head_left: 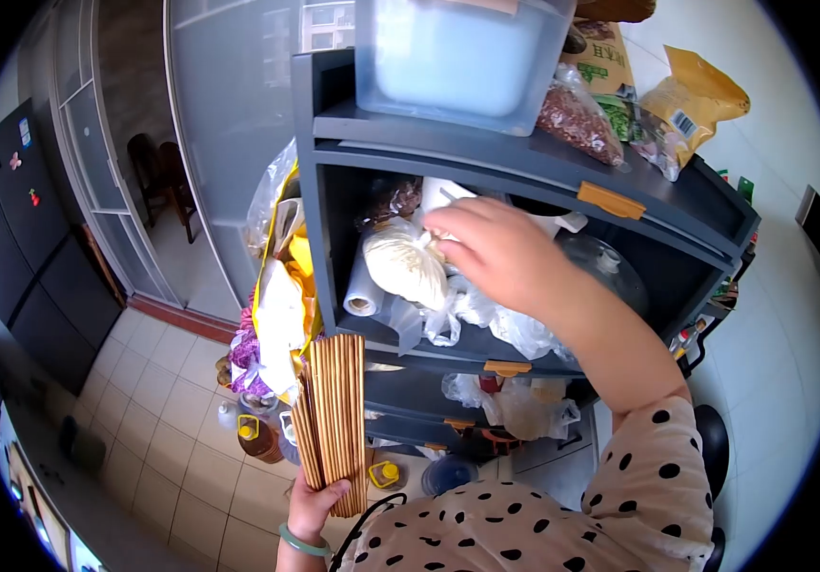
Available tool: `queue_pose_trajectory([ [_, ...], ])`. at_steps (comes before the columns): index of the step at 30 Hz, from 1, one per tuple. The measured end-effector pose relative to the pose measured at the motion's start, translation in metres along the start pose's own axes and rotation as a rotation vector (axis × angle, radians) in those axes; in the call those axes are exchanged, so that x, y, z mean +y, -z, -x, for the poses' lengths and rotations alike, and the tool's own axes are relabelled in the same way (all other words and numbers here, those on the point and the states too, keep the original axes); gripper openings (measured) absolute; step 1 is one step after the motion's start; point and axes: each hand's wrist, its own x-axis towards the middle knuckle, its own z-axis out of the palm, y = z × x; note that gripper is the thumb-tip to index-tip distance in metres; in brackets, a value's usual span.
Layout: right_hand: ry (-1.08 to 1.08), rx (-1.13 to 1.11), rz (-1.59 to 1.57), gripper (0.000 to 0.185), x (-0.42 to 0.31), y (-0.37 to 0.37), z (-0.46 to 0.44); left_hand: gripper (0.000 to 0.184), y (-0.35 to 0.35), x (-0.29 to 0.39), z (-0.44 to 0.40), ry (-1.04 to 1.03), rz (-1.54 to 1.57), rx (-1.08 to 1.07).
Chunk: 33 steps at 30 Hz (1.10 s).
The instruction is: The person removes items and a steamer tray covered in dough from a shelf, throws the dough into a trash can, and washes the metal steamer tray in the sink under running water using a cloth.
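At the far left, a dark fridge (48,253) dotted with small magnets is seen, followed by a sliding glass door (229,162). Beside the dark cabinet (391,131), a yellow-edged bag (281,305) is stuffed with white and yellow packaging. In front of it, a sheaf of brown sticks (338,419) is held roughly upright by the left hand (313,503), its fingers closed around the lower end and its thumb laid across the front. Inside the open compartment, a plastic roll (362,296) is set next to a knotted pale bag (405,265), whose contents cannot be clearly made out. The bag's tied neck is pinched by the right hand (500,250), with thumb and fingers brought close together. Above, a translucent bin (462,71) is placed on the cabinet top, and farther right an orange-brown packet (696,95) is seen standing there.
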Motion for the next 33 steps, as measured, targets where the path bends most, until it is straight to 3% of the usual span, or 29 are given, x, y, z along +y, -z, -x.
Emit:
queue_pose_trajectory([
  [4, -0.176, -0.100, 0.181, 0.030, 0.057, -0.090, -0.036, 0.048, 0.010, 0.003, 0.005, -0.024, 0.006, 0.036],
  [6, -0.114, -0.167, 0.384, 0.035, 0.084, -0.117, -0.057, 0.048, 0.017, 0.002, 0.009, -0.026, 0.027, 0.061],
  [9, 0.006, -0.454, 0.787, 0.042, 0.111, -0.142, -0.077, 0.047, 0.026, -0.002, 0.013, -0.047, 0.015, 0.093],
  [12, -0.104, -0.599, 0.867, 0.050, 0.112, -0.146, -0.091, 0.046, 0.035, -0.002, 0.018, -0.031, 0.027, 0.147],
  [13, -0.046, -0.612, 0.939, 0.056, 0.114, -0.146, -0.093, 0.046, 0.038, -0.003, 0.020, -0.016, 0.031, 0.169],
  [16, -0.148, -0.702, 0.856, 0.050, 0.113, -0.146, -0.099, 0.046, 0.047, -0.007, 0.022, -0.042, 0.040, 0.209],
  [19, -0.094, -0.563, 0.749, 0.034, 0.127, -0.148, -0.104, 0.047, 0.052, -0.007, 0.022, -0.046, 0.054, 0.216],
  [24, -0.092, -0.237, 0.437, 0.027, 0.114, -0.135, -0.106, 0.046, 0.048, -0.003, 0.013, -0.042, 0.049, 0.195],
  [25, -0.003, -0.266, 0.488, 0.026, 0.104, -0.126, -0.101, 0.045, 0.045, -0.002, 0.011, -0.045, 0.038, 0.187],
  [30, 0.231, 0.056, 0.533, 0.034, 0.060, -0.084, -0.049, 0.044, 0.037, -0.009, -0.003, -0.037, 0.046, 0.086],
  [33, 0.296, 0.131, 0.497, 0.037, 0.042, -0.060, -0.012, 0.039, 0.029, -0.007, -0.008, 0.014, 0.039, 0.021],
])
